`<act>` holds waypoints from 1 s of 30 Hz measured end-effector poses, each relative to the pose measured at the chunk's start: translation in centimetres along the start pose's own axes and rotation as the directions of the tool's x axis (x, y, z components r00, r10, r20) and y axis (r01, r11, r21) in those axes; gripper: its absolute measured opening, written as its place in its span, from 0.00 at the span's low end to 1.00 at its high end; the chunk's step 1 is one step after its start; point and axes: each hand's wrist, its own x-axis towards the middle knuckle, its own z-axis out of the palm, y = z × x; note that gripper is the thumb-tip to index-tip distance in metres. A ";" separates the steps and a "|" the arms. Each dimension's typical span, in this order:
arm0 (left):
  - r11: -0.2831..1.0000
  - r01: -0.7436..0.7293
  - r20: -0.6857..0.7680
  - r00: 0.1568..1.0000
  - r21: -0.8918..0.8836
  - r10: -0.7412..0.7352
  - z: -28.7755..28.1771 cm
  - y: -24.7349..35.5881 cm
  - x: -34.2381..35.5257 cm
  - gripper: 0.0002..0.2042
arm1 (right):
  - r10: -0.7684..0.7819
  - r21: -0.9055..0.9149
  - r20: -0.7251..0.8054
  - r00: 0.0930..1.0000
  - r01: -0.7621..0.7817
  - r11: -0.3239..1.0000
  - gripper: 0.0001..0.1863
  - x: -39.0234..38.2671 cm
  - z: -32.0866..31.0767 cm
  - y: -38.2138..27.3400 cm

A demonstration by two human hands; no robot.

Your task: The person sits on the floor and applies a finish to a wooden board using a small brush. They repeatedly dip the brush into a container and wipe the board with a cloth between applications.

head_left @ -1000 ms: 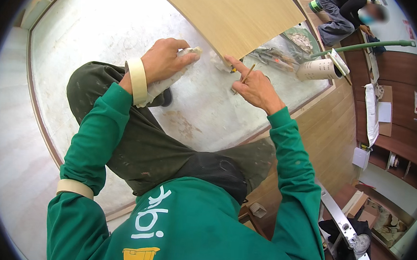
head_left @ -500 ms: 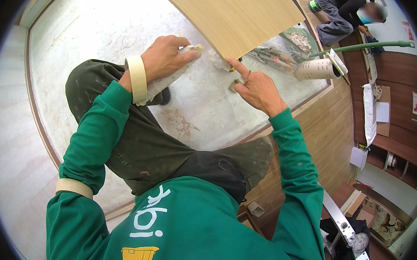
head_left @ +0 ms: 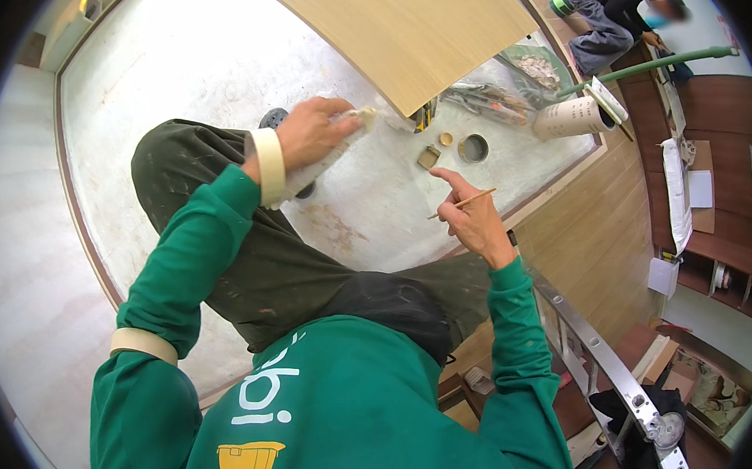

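My left hand [head_left: 315, 134] is closed around a crumpled whitish cloth-like wad [head_left: 327, 160], just left of a wood-grain board's [head_left: 381, 34] near corner. A cream tape roll [head_left: 267, 166] circles that wrist; another roll [head_left: 143, 343] sits higher on the sleeve. Between the fingers of my right hand [head_left: 480, 224] is a thin wooden stick [head_left: 486, 193], its index finger extended. In front of this hand, on the pale floor sheet [head_left: 344, 197], are a small square container [head_left: 429, 157], a small round yellowish piece [head_left: 445, 139] and a round dark-rimmed tin [head_left: 474, 148].
By the board's corner lies a yellow-and-black tool [head_left: 424, 116]. Clear plastic packaging [head_left: 494, 103] and a pale printed cylinder [head_left: 569, 122] are farther right. An aluminium ladder [head_left: 635, 401] lies to my right. Another person [head_left: 604, 33] crouches at the far right beside a green pole [head_left: 658, 71].
My right hand has pulled back from the board's corner toward me, uncovering the small containers and the stick. The left hand still grips the whitish wad. The whole view has shifted slightly.
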 end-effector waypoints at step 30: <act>0.920 -0.122 -0.484 0.871 -0.373 -0.081 -13.4 10.2 4.4 0.20 | 0.152 0.858 -0.352 0.923 0.254 0.447 0.14 -0.7 1.6 0.2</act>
